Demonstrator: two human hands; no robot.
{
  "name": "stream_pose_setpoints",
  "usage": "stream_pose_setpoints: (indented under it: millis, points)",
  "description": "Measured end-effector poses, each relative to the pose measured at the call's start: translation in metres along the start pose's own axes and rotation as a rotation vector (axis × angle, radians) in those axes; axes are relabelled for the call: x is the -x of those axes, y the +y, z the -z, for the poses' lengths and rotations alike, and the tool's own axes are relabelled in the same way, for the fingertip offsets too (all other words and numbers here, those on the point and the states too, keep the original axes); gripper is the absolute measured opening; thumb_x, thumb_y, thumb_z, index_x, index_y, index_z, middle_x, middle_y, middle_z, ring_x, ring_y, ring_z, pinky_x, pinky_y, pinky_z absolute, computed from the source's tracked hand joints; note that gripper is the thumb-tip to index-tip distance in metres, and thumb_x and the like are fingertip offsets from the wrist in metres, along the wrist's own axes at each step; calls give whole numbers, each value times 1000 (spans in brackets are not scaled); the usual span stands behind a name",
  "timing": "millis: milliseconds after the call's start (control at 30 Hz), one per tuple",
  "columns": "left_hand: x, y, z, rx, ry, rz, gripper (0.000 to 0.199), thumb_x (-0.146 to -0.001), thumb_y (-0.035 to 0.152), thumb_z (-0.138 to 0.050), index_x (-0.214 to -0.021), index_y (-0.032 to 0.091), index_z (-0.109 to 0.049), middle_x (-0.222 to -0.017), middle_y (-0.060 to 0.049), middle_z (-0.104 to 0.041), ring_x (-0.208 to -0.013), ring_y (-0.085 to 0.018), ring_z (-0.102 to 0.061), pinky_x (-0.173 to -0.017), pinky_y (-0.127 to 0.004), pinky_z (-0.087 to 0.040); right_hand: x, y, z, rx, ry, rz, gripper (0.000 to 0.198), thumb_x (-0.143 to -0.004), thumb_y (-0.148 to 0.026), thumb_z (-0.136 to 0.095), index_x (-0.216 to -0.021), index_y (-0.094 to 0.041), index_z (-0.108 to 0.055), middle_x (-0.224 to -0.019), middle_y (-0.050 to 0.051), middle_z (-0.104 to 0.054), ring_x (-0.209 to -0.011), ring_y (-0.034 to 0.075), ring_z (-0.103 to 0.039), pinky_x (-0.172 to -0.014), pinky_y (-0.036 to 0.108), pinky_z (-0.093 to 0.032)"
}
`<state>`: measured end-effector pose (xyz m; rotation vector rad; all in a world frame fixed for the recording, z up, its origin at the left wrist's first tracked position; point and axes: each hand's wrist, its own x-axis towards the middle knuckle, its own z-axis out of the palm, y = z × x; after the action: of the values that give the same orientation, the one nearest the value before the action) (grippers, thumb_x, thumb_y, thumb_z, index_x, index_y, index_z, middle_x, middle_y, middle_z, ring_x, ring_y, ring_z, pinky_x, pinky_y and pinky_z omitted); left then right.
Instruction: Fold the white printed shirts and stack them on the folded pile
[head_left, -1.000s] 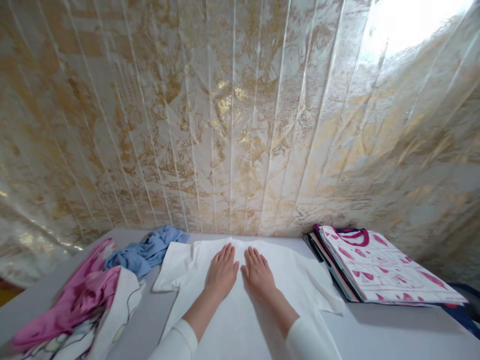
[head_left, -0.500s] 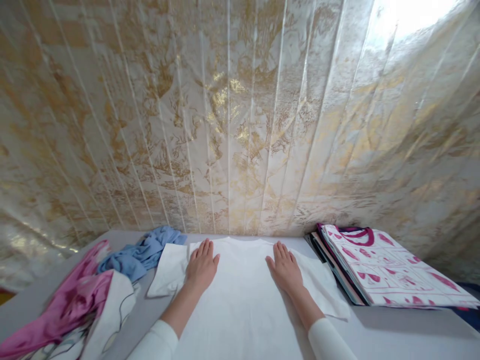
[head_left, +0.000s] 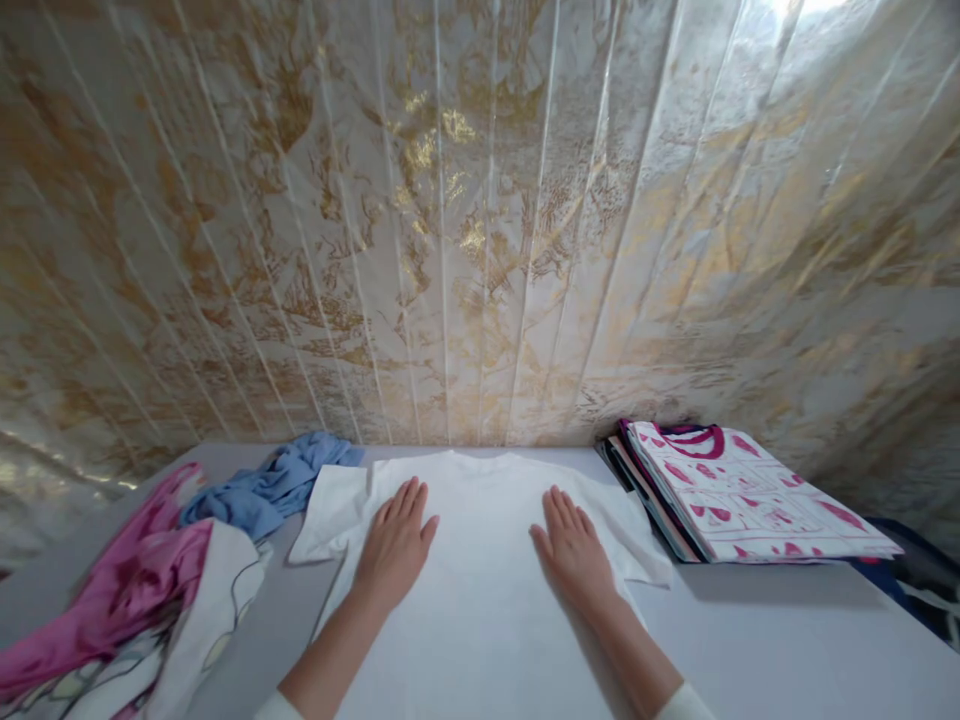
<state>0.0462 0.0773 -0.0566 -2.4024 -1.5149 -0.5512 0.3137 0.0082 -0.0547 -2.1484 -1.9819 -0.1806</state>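
A white T-shirt (head_left: 480,580) lies spread out in front of me, its neckline at the far end and its short sleeves out to both sides. My left hand (head_left: 397,540) rests flat on the left part of its chest, fingers stretched forward and thumb apart. On the right part of the chest lies my right hand (head_left: 574,548), also flat with its fingers extended. Neither hand grips the cloth. The shirt's lower end runs out of view at the bottom.
Left of the shirt are a crumpled blue garment (head_left: 274,485) and a heap of pink clothing (head_left: 135,590) with patterned white cloth. To the right stands a stack of folded clothes (head_left: 757,495), a pink-and-white printed top uppermost. A shiny gold-patterned curtain (head_left: 480,250) hangs behind the table (head_left: 780,640).
Both hands have slid a little toward me over the shirt, away from the shoulders, staying flat. The view has tilted and shifted slightly.
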Motion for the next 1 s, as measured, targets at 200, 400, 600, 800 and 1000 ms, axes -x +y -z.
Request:
stream_pose_setpoints:
  millis: [200,400,600,800,1000]
  points:
    - [1,-14,6,25,-7,6,48,-98,33,-33,-136,9,-49,-145,-17,-44,-135,-28,-41,-106,-45,-38,-8,45,3,72,7,-56,59,-97,-38,-33,-145,-3,-38,-152,17,-34,-142,27,-30,-114,42,-25]
    - [50,17,32,52,-18,-126,47,-99,30,-32,-144,17,-40,-153,-9,-35,-141,-19,-32,-111,-38,-34,2,16,15,17,79,7,57,-98,-36,-29,-140,-1,-44,-150,20,-37,-140,29,-34,-113,44,-28]
    - [92,31,41,85,-44,-179,50,-100,35,-33,-147,16,-35,-152,-11,-35,-141,-22,-32,-111,-40,-34,56,-90,12,-147,39,402,53,-99,-40,-30,-147,-18,-38,-155,3,-29,-143,19,-29,-116,34,-26]
    - [93,-21,55,32,-67,-129,53,-102,43,-30,-145,14,-38,-152,-11,-36,-139,-22,-35,-110,-39,-35,65,-58,12,-89,-46,293,61,-97,-44,-32,-148,-10,-35,-155,10,-27,-143,25,-28,-115,43,-28]
    - [97,-40,67,13,-90,-103,53,-101,43,-31,-144,13,-40,-151,-11,-37,-140,-23,-33,-111,-40,-33,56,13,9,21,-23,137,63,-98,-47,-29,-145,-7,-38,-153,14,-31,-143,26,-29,-116,45,-26]
